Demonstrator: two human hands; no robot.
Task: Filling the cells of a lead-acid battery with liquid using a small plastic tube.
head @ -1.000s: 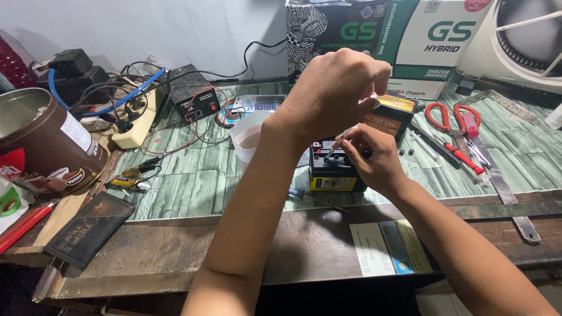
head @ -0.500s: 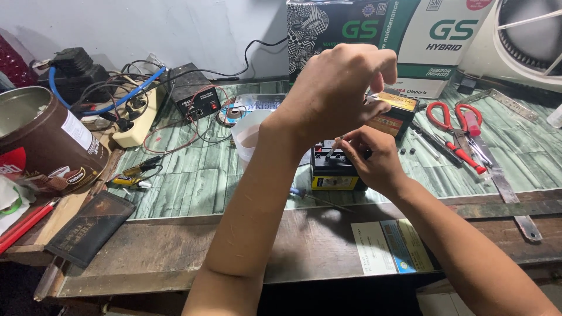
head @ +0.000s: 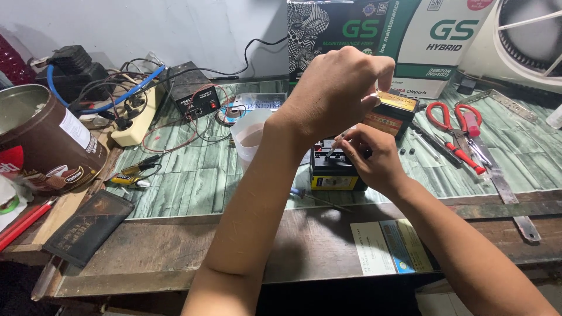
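Barely shifted since before, two hands (head: 351,123) pinch one thin tool (head: 338,142) over one small battery (head: 335,171).

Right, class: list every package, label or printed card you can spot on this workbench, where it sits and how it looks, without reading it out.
Cardboard boxes: back edge, upright, white, green and black.
Brown tin: far left, round, white and red label.
Small battery: centre, under both hands, black with yellow label.
Orange-brown box: behind the hands, flat.
Printed cards: front edge, white and blue.
Black wallet: front left, flat.
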